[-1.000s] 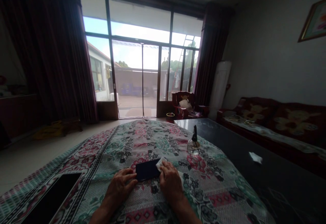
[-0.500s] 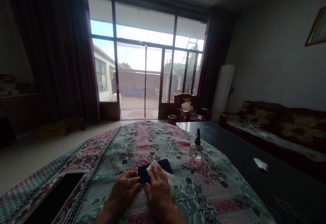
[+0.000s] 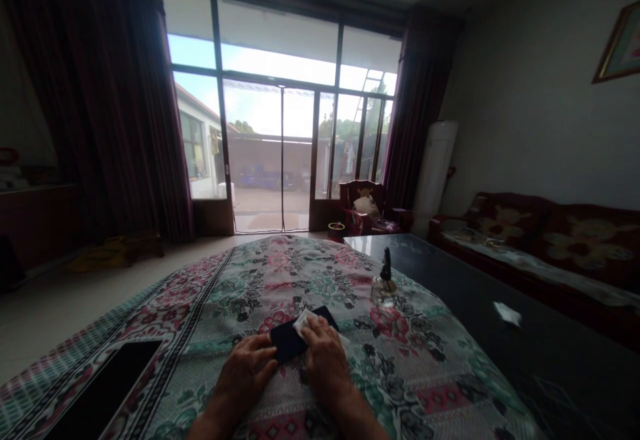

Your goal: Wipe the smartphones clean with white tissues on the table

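A dark blue smartphone [image 3: 287, 345] lies flat on the flowered tablecloth [image 3: 300, 273], tilted at an angle to me. My left hand [image 3: 249, 368] holds its near left edge, fingers bent and thumb close in. Under the fingers of my right hand [image 3: 325, 357] is a folded white tissue [image 3: 302, 322], pressed onto the phone's upper surface. Part of the tissue sticks out to the right of that hand. Beyond the phone to the right stands a clear spray bottle [image 3: 384, 290] with a black trigger top.
A large black-screened device [image 3: 103, 390] lies at the cloth's left side. Past the cloth on the right, a crumpled white tissue [image 3: 507, 314] rests on the dark glossy tabletop [image 3: 480, 293]. A red sofa [image 3: 550, 233] and armchair [image 3: 363, 203] stand farther back, near glass doors.
My right hand and the tissue have slid a little to the right across the phone. My left hand stays at the phone's left edge. The view has shifted slightly.
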Tool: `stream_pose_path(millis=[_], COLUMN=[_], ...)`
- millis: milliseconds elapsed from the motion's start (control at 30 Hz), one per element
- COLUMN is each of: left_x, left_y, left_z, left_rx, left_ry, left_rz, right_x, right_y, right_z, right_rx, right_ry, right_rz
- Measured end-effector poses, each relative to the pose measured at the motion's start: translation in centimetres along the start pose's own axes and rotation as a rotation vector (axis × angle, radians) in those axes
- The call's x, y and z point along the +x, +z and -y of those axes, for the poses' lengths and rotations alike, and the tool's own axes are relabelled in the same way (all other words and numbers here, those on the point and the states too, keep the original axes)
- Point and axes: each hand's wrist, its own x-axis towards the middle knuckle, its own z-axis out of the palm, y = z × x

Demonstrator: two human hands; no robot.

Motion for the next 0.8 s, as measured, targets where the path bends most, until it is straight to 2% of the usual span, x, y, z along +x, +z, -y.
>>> stream_pose_path(millis=[200,400,600,800], left_x=[-0.1,0.2,0.2,0.5], left_y=[-0.2,-0.1,0.3,-0.3], left_z=[-0.8,-1.4,-1.2,-1.5], left_rx=[0.01,0.031,0.048,0.016], left_ry=[-0.024,-0.121,-0.141,-0.14], left_rz=[-0.025,-0.018,-0.01,0.025], right_x=[0.9,0.8,0.6,1.4], right_y=[-1.2,-1.1,-0.4,1.6], right_z=[-2.3,-2.7,-1.1,2.4], right_rx=[-0.127,-0.159,-0.076,0.107], right_ry=[0.166,0.144,0.051,-0.121], right_rz=[-0.069,-0.092,-0.066,-0.038])
